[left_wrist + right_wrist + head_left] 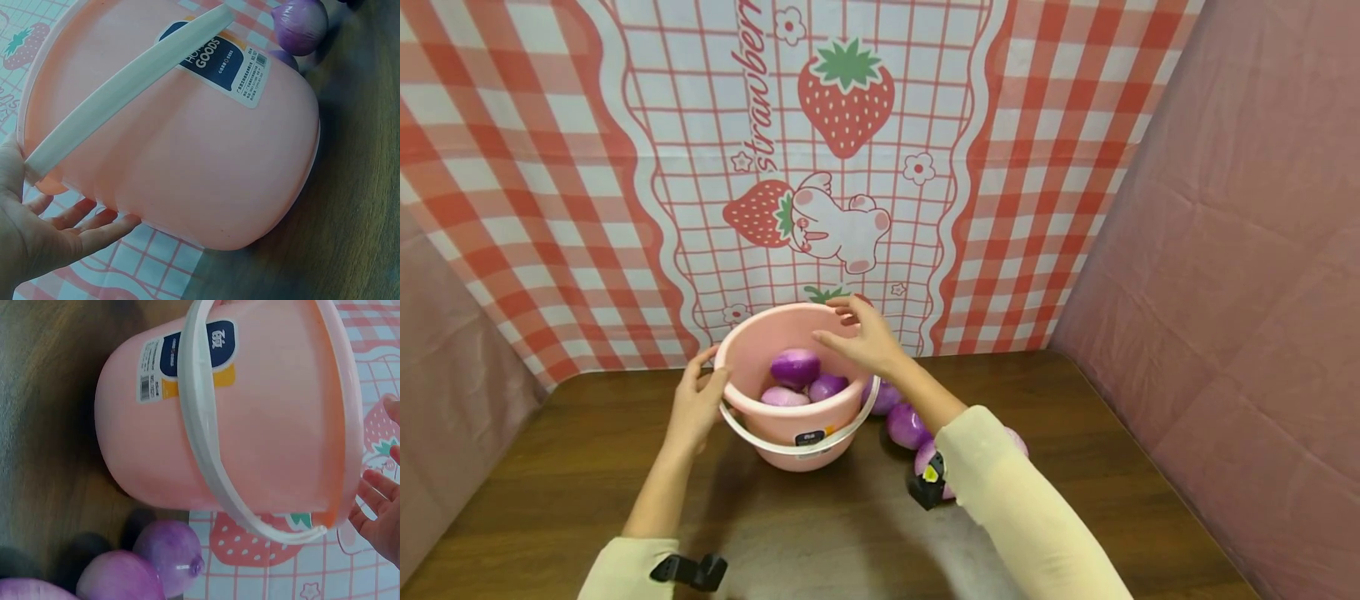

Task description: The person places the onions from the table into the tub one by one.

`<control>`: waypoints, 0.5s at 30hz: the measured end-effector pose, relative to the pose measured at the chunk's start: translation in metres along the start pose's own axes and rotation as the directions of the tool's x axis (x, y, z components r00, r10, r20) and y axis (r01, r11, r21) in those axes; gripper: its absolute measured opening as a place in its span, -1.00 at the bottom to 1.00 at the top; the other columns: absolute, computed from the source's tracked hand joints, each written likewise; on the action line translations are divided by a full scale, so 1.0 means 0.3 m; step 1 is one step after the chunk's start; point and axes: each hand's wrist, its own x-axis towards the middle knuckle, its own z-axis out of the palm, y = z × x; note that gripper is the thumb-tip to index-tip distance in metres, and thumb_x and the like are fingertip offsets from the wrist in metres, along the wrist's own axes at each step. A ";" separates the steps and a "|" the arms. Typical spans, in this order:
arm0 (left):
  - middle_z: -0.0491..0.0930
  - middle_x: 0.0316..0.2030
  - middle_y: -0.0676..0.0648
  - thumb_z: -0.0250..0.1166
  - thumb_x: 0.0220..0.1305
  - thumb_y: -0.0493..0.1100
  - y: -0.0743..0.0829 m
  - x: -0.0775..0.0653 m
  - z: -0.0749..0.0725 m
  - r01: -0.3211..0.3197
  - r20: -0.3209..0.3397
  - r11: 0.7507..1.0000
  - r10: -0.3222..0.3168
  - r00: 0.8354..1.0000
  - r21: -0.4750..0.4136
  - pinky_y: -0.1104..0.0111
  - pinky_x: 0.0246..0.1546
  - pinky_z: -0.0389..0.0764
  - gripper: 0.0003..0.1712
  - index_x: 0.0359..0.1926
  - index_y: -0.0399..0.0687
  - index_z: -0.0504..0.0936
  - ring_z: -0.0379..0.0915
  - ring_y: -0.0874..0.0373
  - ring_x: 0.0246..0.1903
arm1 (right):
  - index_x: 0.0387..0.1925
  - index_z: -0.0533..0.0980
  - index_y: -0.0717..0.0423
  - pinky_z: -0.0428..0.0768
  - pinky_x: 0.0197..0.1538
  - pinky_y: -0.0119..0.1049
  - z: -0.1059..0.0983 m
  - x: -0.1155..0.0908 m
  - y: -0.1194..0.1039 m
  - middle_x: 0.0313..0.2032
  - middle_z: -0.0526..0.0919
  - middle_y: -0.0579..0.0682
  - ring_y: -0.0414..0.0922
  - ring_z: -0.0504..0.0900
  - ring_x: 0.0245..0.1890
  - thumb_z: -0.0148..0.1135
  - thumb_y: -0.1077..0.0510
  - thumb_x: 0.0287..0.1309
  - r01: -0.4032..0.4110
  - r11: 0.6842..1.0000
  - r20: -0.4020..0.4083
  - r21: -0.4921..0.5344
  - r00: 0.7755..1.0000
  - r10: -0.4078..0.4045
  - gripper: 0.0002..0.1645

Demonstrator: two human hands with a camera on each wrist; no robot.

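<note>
A pink bucket (778, 427) is seen upright on the table (805, 533), its mouth turned upward. Its white handle (198, 419) is lowered across the front, where a blue, white and orange label (219, 72) is partly covered by it. Three purple onions (795, 367) can be made out inside, one of them paler. Other purple onions (908, 427) are strung out on the table from beside the bucket's right side, some partly hidden.
</note>
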 end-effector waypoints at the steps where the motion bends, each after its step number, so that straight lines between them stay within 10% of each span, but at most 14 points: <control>1: 0.30 0.18 -0.48 -0.04 0.39 -0.11 0.000 0.000 -0.001 0.001 0.001 1.000 -0.001 1.000 0.000 0.46 -0.43 0.72 -0.38 0.42 0.01 0.07 0.54 0.39 -0.43 | 0.15 0.38 0.11 0.52 0.19 0.05 -0.008 -0.001 0.002 0.12 0.48 0.22 0.17 0.48 0.10 0.33 -0.03 0.05 -0.010 1.000 -0.012 0.010 1.000 0.010 -0.35; 15: 0.29 0.18 -0.47 -0.02 0.39 -0.09 -0.005 0.005 0.001 0.007 -0.002 1.000 -0.007 1.000 0.004 0.45 -0.42 0.72 -0.38 0.42 0.05 0.08 0.53 0.41 -0.44 | 0.17 0.39 -0.11 0.58 0.10 0.00 -0.147 -0.051 0.043 0.14 0.49 0.00 0.03 0.47 0.12 0.30 -0.17 0.05 -0.124 0.987 -0.065 -0.101 0.991 0.118 -0.36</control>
